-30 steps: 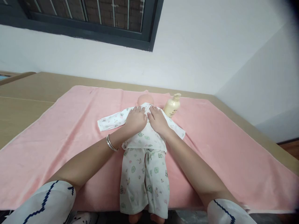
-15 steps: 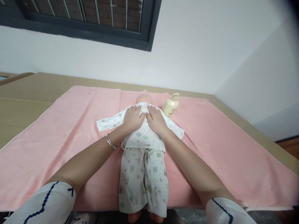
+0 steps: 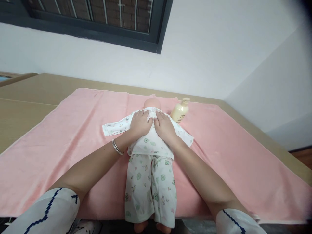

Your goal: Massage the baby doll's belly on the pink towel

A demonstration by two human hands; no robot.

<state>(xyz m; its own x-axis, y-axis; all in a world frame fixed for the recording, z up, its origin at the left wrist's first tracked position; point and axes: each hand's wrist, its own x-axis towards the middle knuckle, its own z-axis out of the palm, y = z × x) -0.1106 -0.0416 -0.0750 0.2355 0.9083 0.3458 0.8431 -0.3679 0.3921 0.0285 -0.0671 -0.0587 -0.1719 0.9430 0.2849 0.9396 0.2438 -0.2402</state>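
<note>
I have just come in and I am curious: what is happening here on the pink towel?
A person rests both palms flat on a dressed baby doll lying on a pink towel. The left hand and right hand lie side by side on its upper body, below the head. A cream pump bottle stands beside the doll's head.

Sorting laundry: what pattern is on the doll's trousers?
White trousers with small green and pink prints; head view.

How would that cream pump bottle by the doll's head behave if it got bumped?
The pump bottle stands upright on a soft pink towel, so it would probably tip easily. Its rounded body suggests it may roll. It looks like plastic, so likely not fragile.
</note>
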